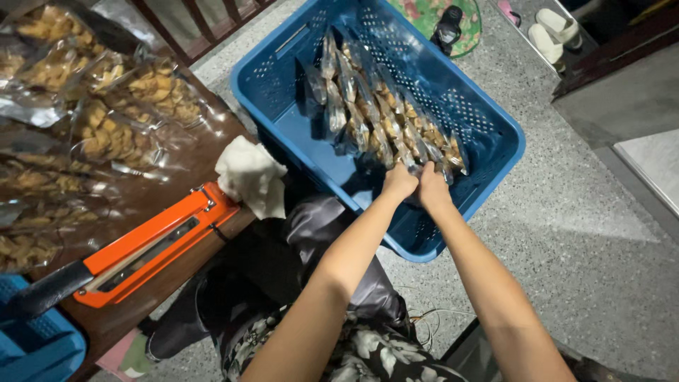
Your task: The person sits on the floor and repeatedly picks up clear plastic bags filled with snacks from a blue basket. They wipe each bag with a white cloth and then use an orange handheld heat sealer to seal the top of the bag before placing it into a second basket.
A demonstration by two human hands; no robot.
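A blue perforated plastic crate [495, 138] stands on the floor and holds a row of several clear snack bags [375, 113] standing on edge. My left hand [399, 181] and my right hand [433, 187] reach into the crate side by side. Both are closed on the nearest bag [433, 157] at the near end of the row. My fingertips are hidden behind the hands.
A brown table [170, 205] at left carries several sealed snack bags [106, 134], an orange heat sealer [152, 244] and a white cloth [249, 175]. Another blue crate [35, 339] sits bottom left. Pale slippers [555, 32] and a patterned mat [431, 15] lie on the speckled floor.
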